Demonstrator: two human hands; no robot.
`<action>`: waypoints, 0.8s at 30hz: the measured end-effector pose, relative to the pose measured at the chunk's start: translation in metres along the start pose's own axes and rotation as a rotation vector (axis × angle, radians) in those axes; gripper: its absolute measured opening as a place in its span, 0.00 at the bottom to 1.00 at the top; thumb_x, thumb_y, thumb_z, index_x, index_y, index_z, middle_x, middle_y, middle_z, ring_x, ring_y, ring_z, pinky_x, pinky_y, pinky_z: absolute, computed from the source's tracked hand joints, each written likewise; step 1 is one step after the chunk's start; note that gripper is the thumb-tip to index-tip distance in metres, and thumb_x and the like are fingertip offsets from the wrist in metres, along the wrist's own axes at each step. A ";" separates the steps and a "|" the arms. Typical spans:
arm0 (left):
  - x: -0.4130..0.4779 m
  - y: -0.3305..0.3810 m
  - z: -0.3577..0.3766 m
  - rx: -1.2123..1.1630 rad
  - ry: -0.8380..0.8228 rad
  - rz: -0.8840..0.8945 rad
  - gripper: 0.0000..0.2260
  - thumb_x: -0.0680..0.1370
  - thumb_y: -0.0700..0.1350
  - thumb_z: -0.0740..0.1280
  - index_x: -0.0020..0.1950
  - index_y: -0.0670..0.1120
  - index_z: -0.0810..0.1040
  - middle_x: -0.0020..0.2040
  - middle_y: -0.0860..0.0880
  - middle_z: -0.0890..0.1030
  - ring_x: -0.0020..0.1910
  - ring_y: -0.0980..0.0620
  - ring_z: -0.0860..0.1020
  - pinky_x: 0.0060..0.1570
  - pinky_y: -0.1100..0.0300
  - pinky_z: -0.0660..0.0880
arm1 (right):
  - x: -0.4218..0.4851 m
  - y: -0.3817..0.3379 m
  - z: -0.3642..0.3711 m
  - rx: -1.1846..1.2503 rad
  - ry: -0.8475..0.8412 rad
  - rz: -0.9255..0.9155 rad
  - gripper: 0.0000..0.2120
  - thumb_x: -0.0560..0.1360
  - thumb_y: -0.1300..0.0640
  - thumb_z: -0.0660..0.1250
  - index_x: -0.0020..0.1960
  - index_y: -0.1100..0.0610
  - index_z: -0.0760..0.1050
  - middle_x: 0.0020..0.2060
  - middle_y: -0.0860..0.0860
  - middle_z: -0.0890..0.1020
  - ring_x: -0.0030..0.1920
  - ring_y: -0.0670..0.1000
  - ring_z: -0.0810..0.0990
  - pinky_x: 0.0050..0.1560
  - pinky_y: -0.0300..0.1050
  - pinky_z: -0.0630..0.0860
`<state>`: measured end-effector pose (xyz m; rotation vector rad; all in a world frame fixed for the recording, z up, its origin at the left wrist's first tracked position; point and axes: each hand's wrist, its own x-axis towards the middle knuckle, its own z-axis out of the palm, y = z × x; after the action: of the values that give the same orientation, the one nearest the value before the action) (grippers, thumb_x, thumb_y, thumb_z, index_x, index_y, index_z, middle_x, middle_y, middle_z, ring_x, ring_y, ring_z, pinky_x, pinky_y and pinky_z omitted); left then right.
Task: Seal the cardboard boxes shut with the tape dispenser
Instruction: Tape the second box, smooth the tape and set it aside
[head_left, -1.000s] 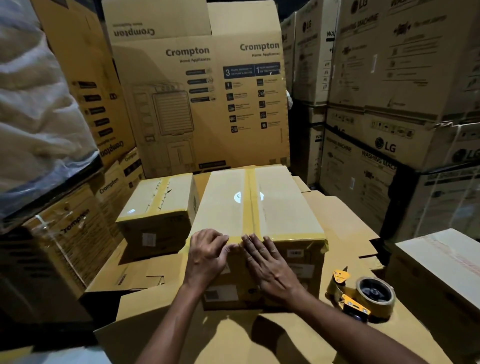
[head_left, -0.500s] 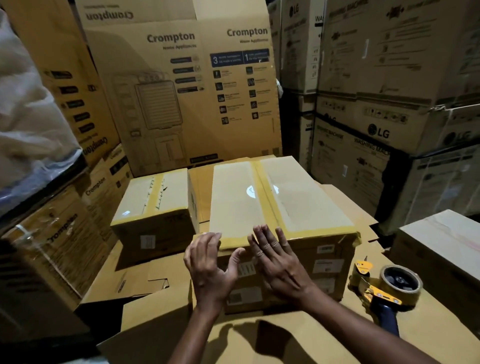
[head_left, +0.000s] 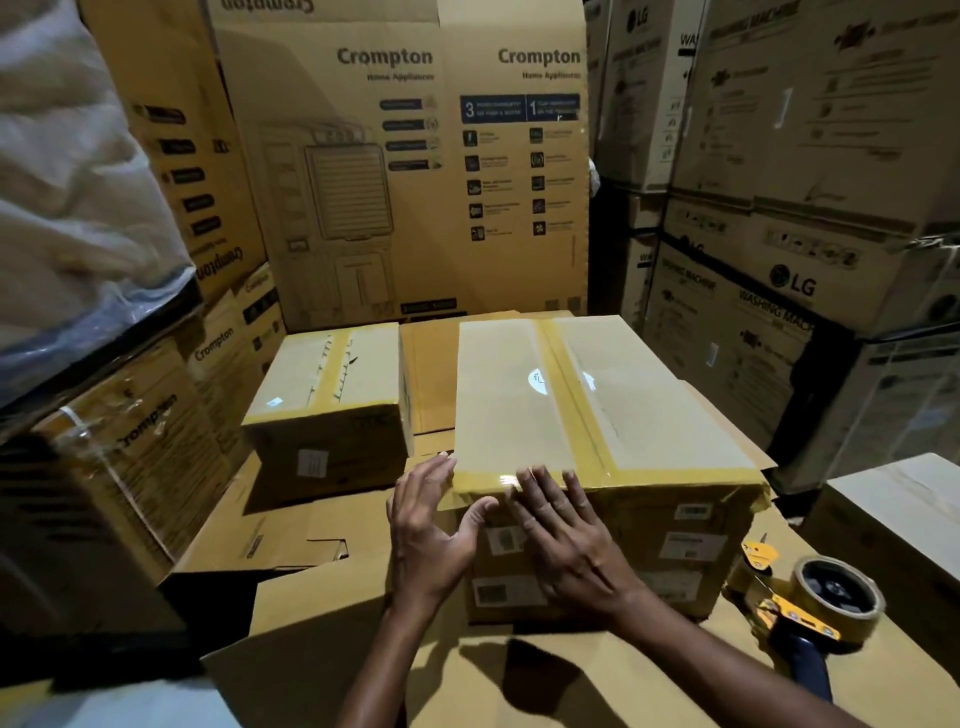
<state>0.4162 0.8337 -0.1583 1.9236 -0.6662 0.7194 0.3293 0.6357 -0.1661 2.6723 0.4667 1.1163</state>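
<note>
The step in hand is judged to be the smoothing-down of tape already laid. The large cardboard box (head_left: 597, 400) is set in the middle of the view on flattened cardboard sheets (head_left: 332, 649), with a smaller taped box (head_left: 332, 395) just beside it on the left. A strip of tape (head_left: 566, 384) is seen along its top seam and another across the near top edge.

The right hand (head_left: 566, 540) is laid flat on the near face, fingers straight and reaching up onto the edge tape. The left hand (head_left: 431, 535) is spread at the near left corner, thumb on the near face. Nothing is gripped by either hand.

The box's long axis is judged to run away from the person, its far end swung slightly left, as the seam shows.

The tape dispenser (head_left: 810, 603) is left lying on its side to the right of the box and apart from it, its blue handle pointed toward the person and its yellow cutter end toward the box. If any seam is not yet taped, the handle would have to be picked up by the right hand first.
</note>
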 end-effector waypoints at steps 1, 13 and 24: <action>0.001 0.002 -0.002 -0.029 -0.003 -0.027 0.28 0.75 0.62 0.72 0.70 0.48 0.77 0.67 0.53 0.78 0.67 0.54 0.74 0.63 0.43 0.75 | 0.010 0.000 -0.001 0.001 0.007 -0.009 0.30 0.82 0.53 0.58 0.82 0.60 0.58 0.83 0.60 0.53 0.82 0.61 0.54 0.82 0.61 0.46; -0.003 -0.004 -0.020 -0.397 -0.052 -0.373 0.11 0.73 0.48 0.77 0.54 0.55 0.85 0.52 0.61 0.86 0.56 0.60 0.82 0.50 0.71 0.76 | 0.015 -0.011 0.018 -0.011 0.064 0.021 0.30 0.80 0.54 0.64 0.81 0.61 0.63 0.81 0.58 0.62 0.81 0.58 0.61 0.77 0.58 0.62; -0.027 0.005 0.008 -0.079 0.192 -0.108 0.07 0.82 0.46 0.66 0.50 0.45 0.82 0.49 0.55 0.81 0.51 0.59 0.77 0.49 0.63 0.76 | 0.015 -0.024 0.025 0.012 0.150 0.096 0.28 0.80 0.54 0.63 0.78 0.61 0.68 0.79 0.58 0.66 0.80 0.58 0.64 0.75 0.59 0.65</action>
<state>0.3959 0.8288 -0.1777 1.7777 -0.4612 0.7862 0.3519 0.6615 -0.1811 2.6581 0.3741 1.3519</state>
